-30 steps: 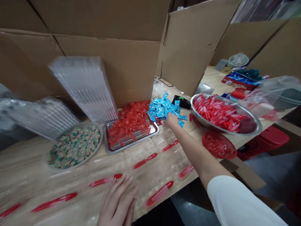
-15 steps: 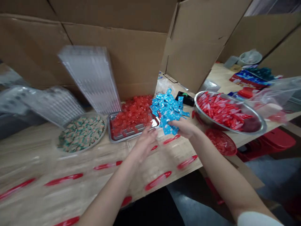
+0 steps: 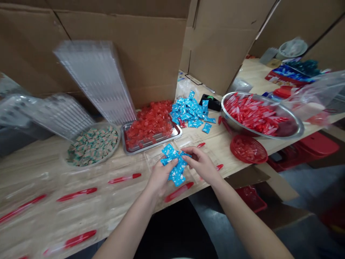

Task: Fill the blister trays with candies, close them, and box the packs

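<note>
My left hand (image 3: 161,176) and my right hand (image 3: 201,163) meet near the table's front edge, holding a small bunch of blue foil sachets (image 3: 172,163) between them. Behind them lies a loose heap of the same blue sachets (image 3: 188,112). Red wrapped sweets (image 3: 149,124) fill a steel tray (image 3: 176,133) to the left of that heap. A clear plastic sheet (image 3: 159,156) lies under my hands, and red plastic tubes (image 3: 179,191) lie along the table near them.
Stacked clear blister trays (image 3: 94,79) lean against a cardboard wall (image 3: 107,21). A round plate of green-and-beige sweets (image 3: 93,145) stands at left. At right are a steel bowl of red tubes (image 3: 275,133), a red basket (image 3: 248,149) and a plastic bag (image 3: 312,95).
Both hands have moved from the blue heap toward the table's front, carrying a bunch of sachets. My left hand has closed on the bunch. The view has tilted slightly.
</note>
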`<state>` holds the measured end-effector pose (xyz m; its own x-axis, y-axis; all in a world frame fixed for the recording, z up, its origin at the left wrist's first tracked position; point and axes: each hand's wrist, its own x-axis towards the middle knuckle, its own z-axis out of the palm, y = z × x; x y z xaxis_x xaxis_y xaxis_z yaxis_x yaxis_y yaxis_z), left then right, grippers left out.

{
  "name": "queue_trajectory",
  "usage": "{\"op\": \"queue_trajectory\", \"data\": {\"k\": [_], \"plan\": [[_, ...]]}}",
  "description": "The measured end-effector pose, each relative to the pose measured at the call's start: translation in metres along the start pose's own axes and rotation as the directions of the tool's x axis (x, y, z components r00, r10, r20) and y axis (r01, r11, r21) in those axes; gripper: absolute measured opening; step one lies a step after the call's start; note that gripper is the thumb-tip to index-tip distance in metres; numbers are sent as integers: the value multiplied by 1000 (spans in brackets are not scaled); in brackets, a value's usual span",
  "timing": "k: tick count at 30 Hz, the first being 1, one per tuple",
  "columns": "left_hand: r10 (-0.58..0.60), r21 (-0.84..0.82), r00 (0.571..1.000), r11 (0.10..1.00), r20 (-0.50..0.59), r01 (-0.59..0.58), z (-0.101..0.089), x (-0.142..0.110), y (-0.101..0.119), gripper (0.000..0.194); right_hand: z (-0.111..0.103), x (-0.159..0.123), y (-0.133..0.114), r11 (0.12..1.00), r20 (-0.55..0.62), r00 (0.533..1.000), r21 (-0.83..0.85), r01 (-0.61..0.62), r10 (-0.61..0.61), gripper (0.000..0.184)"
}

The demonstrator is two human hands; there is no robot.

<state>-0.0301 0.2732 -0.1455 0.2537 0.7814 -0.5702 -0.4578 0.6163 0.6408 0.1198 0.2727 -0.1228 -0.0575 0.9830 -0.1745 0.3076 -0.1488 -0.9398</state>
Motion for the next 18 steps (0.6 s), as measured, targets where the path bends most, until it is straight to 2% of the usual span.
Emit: {"op": "queue_trajectory", "data": {"k": [3,4,6,8,10,12,14,16,18], "plan": [[8,77,1000,997,-20,-6,-6,-5,-6,40,-18,-6,4,992,88,990,55,-117,112,27],[14,92,999,996,-45,-10,-8,-7,-7,38,-26,-3,6,991,74,990,55,-125,121,27],[28,122,993,992,-115,-13,-14,-8,-7,36,-43,11,13,994,-79,991,36,-105,108,29],[37,157,988,987,-151,-13,-17,-8,-5,36,-57,38,21,991,-297,952,-82,-104,75,30],[45,204,990,979,-134,-17,-17,-7,-3,35,-60,70,30,954,-396,917,-258,-152,39,26],[53,266,994,964,-95,-26,-15,-6,0,33,-54,95,35,912,-380,925,-371,-174,21,22],[56,343,997,939,-46,-37,-13,-5,1,30,-44,102,33,889,-373,927,-438,-135,-42,23],[51,448,998,892,34,-61,-11,-5,2,25,-37,87,24,854,-335,928,-518,-40,-161,26],[34,586,993,805,115,-96,-8,-6,1,21,-37,55,11,856,-139,969,-506,109,-205,28]]}}
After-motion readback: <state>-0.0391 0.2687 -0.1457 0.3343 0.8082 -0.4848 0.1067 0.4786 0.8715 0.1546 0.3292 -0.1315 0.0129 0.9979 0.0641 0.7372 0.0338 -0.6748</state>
